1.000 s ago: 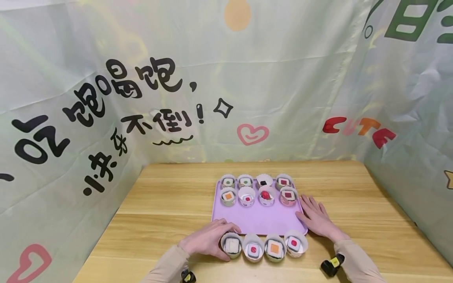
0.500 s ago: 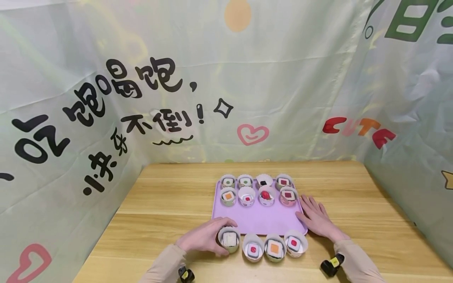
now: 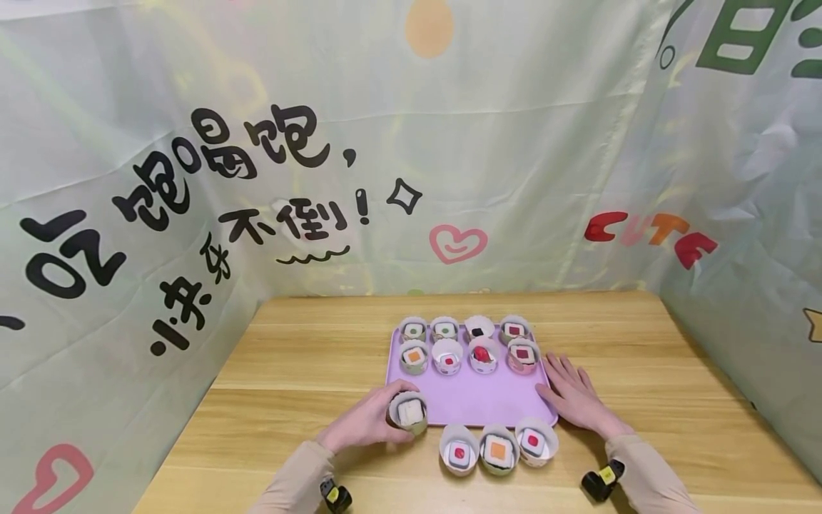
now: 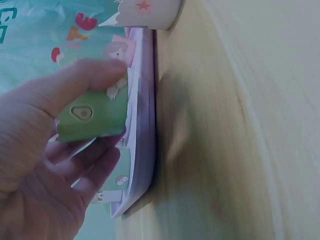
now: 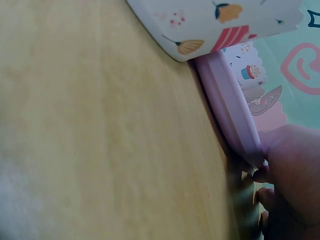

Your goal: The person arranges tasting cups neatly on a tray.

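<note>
My left hand (image 3: 362, 421) grips a green paper cup (image 3: 409, 416) holding a white square sushi piece, raised at the tray's near-left corner. In the left wrist view the thumb lies on one side of this avocado-print cup (image 4: 92, 117) and the fingers on the other. The lilac tray (image 3: 481, 400) bears two rows of similar paper cups across its far half. My right hand (image 3: 574, 396) lies spread on the table at the tray's right edge. In the right wrist view, its thumb touches the tray's rim (image 5: 235, 110) near the corner.
Three paper cups stand in a row along the tray's near edge: one with a red-centred piece (image 3: 459, 453), one orange-centred (image 3: 498, 451), another red-centred (image 3: 534, 443). The wooden table (image 3: 289, 364) is bounded by printed cloth walls (image 3: 514, 157) at the back and sides.
My left hand has lifted the green cup from the left end of the front row and carried it forward and slightly left, toward the tray corner. The right hand has stayed still.
</note>
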Tool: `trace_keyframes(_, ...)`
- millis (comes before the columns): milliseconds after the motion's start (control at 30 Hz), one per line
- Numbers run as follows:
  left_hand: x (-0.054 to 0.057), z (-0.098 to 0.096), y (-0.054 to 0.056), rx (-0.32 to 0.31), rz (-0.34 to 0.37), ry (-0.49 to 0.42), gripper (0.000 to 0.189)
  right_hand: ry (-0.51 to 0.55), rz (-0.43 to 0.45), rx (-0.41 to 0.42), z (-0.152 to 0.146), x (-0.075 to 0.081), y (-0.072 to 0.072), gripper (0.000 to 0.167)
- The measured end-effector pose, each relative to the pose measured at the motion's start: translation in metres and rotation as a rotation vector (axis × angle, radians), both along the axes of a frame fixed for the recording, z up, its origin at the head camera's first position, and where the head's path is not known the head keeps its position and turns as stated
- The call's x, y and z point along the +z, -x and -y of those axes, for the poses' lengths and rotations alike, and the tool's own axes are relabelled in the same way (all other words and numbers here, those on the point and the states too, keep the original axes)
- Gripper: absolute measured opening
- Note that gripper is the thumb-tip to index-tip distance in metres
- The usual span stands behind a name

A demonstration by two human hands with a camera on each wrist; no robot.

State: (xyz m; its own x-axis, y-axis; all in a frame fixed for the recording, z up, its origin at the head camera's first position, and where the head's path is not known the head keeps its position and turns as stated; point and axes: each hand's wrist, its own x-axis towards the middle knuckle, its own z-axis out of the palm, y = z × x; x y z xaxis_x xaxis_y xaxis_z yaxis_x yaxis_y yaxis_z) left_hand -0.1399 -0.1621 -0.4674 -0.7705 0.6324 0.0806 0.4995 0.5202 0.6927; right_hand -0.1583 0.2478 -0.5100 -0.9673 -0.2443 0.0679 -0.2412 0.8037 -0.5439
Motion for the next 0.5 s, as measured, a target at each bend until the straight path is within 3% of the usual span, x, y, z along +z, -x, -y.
trace_keyframes(500,-0.0085,-0.0048,0.0072,0.185,-0.078,0.011,0.071,-0.006,-0.014,0.000,-0.0007,-0.0017,0.0000,0.067)
